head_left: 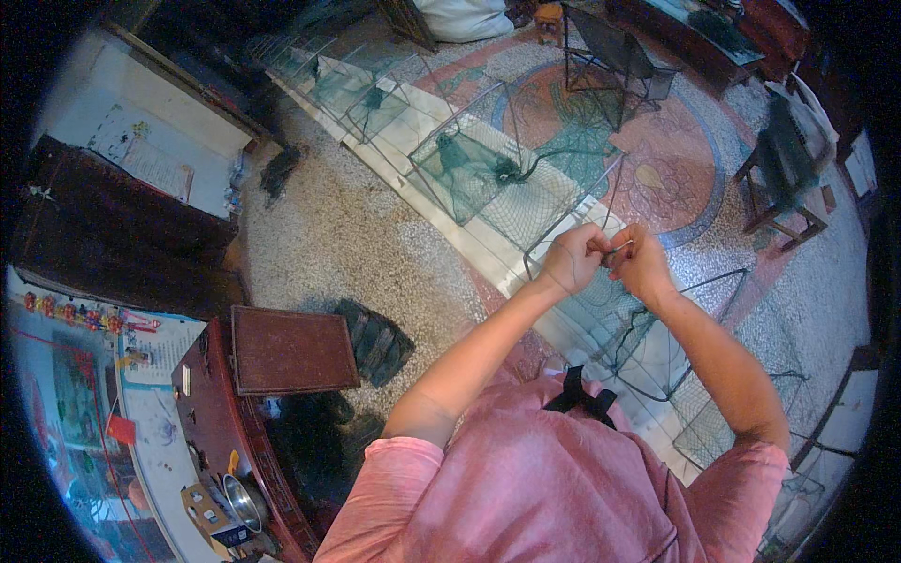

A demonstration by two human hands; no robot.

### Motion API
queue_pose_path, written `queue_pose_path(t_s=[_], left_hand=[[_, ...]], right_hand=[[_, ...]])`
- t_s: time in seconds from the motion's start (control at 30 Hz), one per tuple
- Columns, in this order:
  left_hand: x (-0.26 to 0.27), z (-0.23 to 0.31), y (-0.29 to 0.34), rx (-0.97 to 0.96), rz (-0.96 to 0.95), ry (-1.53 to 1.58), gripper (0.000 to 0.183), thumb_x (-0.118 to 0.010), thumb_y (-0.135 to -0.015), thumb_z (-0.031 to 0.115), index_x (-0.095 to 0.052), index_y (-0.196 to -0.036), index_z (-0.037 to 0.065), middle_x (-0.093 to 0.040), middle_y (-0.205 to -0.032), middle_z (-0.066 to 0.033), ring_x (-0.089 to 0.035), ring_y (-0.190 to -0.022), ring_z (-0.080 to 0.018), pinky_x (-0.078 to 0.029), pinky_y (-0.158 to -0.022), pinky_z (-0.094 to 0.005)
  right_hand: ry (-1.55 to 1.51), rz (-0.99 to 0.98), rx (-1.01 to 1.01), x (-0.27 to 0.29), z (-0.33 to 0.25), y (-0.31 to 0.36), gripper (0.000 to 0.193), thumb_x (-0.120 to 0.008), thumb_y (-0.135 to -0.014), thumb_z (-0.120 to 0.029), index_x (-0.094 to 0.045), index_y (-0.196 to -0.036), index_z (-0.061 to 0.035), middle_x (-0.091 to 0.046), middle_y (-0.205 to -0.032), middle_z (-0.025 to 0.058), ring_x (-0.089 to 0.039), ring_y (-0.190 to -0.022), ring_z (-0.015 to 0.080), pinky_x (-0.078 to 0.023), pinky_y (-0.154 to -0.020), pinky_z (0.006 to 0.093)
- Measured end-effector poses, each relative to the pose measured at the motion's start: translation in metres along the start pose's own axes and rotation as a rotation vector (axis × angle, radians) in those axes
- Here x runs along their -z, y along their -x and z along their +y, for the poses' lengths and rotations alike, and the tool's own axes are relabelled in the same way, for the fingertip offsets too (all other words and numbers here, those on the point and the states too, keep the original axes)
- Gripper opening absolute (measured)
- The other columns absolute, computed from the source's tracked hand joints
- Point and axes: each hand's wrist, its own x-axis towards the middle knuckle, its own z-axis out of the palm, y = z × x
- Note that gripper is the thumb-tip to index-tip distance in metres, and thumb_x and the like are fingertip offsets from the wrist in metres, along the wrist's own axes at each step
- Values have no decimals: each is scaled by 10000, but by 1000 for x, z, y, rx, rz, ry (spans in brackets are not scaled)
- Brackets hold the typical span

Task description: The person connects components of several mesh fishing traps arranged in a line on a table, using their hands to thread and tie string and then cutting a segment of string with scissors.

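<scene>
The left hand (574, 260) and the right hand (644, 266) meet fingertip to fingertip, each grip pinched, apparently on a thin pale strand (621, 247) (too small to tell whether cord or wire). The long green mesh net with dark, thin frames (535, 211) lies below and around them, running from far left to near right over a pale flat strip (441, 218) on the speckled floor (324, 206).

The step in hand looks like fine fingertip work on that strand. It would go best with the left pinch as a steady anchor and the right thumb and forefinger doing the small turns, under light, even tension, with loose mesh clear of the fingertips so that no loop is caught.

Near left, by the dark red wooden worktop (205, 394), a round shiny metal bowl (246, 504) sits beside an open brown cardboard box (199, 507); what either holds cannot be made out. Far off, a bulky white sack (465, 19) hides its contents.
</scene>
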Motion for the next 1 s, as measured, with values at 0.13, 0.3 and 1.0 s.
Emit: queue_pose_path(t_s=[0.13, 0.3, 1.0], left_hand=[[-6, 5, 1, -32, 121, -112, 117, -496, -729, -42, -519, -823, 23, -580, -735, -79, -571, -684, -170, -458, -631, -284], [-9, -2, -1, 28, 235, 115, 130, -510, -798, -16, -506, -912, 46, -546, -764, -29, -539, -682, -108, -454, -609, -242], [-2, 3, -1, 54, 16, 122, 28, -520, -834, 37, -530, -859, 43, -555, -730, -9, -487, -597, -75, -428, -536, -207]], right_hand=[[232, 59, 181, 0, 11, -1, 121, -551, -713, 9, -509, -820, -26, -564, -681, 105, -565, -612, 228, -458, -522, 330], [501, 196, 423, 9, -14, 7, 49, -566, -716, -83, -553, -760, -66, -578, -716, 160, -558, -696, 359, -439, -585, 397], [-247, -327, -271, 49, -59, 24, 183, -548, -850, -195, -544, -837, -12, -567, -586, 79, -531, -444, 135, -458, -432, 259]])
